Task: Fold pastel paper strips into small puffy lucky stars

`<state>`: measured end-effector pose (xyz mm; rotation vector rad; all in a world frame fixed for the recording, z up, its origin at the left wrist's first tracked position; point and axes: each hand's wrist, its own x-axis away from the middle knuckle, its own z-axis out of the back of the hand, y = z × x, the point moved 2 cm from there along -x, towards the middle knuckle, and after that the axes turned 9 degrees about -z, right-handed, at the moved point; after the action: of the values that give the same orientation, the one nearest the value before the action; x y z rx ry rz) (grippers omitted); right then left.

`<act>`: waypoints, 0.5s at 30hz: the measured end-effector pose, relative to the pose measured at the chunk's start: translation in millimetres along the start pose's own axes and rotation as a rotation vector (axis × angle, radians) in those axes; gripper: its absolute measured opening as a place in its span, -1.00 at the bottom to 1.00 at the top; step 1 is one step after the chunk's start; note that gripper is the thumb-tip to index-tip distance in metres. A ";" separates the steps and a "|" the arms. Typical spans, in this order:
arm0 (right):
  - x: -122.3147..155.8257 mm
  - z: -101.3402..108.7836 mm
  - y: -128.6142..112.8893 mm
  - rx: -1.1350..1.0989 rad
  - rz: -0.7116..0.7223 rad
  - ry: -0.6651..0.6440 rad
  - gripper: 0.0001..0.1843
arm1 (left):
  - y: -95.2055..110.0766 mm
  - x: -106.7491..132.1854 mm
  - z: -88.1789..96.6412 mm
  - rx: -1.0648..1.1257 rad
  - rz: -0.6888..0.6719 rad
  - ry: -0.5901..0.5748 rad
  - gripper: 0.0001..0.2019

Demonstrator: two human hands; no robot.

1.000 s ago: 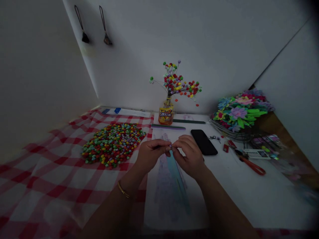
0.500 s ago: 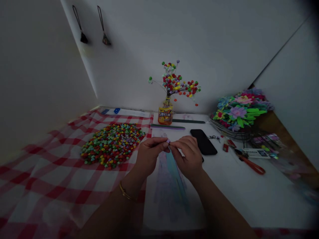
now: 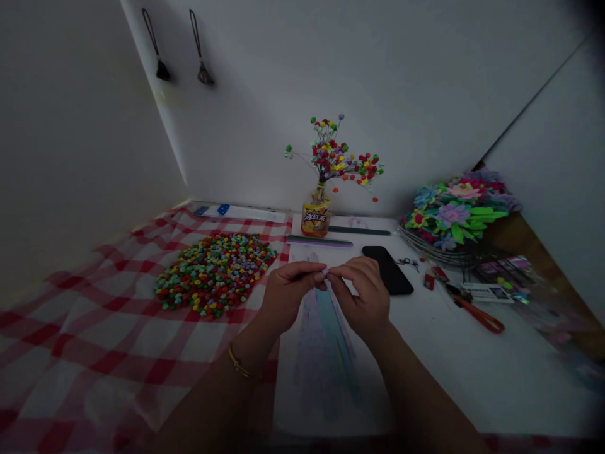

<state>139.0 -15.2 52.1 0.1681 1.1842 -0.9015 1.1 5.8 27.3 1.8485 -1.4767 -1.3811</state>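
Note:
My left hand (image 3: 287, 293) and my right hand (image 3: 363, 291) meet fingertip to fingertip over the white surface. Between both pinches is a small folded purple paper piece (image 3: 325, 272), mostly hidden by the fingers. Under the hands lie long paper strips (image 3: 328, 334) in pale purple and blue-green. Left of my left hand, a heap of small folded paper stars (image 3: 217, 274) in many colours rests on the checked cloth.
Behind the hands stands a bottle (image 3: 315, 214) holding wire stems tipped with coloured stars. Strip bundles (image 3: 319, 241) lie before it. To the right are a black phone (image 3: 387, 271), an orange-handled tool (image 3: 482, 317) and a bunch of fuzzy flowers (image 3: 454, 211). A red-and-white cloth (image 3: 118, 359) covers the left.
The purple piece shows less between the fingertips, which have come closer together. The whole view has shifted slightly.

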 end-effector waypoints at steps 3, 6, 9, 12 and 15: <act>0.6 -1.0 -0.3 -0.021 -0.006 0.002 -0.94 | -1.5 0.4 0.2 -0.017 0.001 0.006 -0.87; -0.2 -2.1 -1.6 -0.046 0.009 -0.006 -0.93 | -2.2 0.1 0.8 -0.058 -0.017 0.018 -0.89; -2.5 -2.7 -2.1 -0.045 0.046 -0.031 -0.93 | 0.3 -0.8 1.6 -0.135 -0.040 0.011 -0.91; -4.7 -3.2 -0.7 -0.038 0.069 -0.081 -0.93 | 4.3 -1.9 1.8 -0.211 -0.044 -0.031 -0.93; -4.6 -4.2 0.9 -0.058 0.069 -0.108 -0.91 | 4.4 -2.5 1.8 -0.218 -0.041 -0.049 -0.93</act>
<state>136.1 -9.9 54.0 0.1112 1.0965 -0.8056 -2.5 7.0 31.0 1.7280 -1.2606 -1.5502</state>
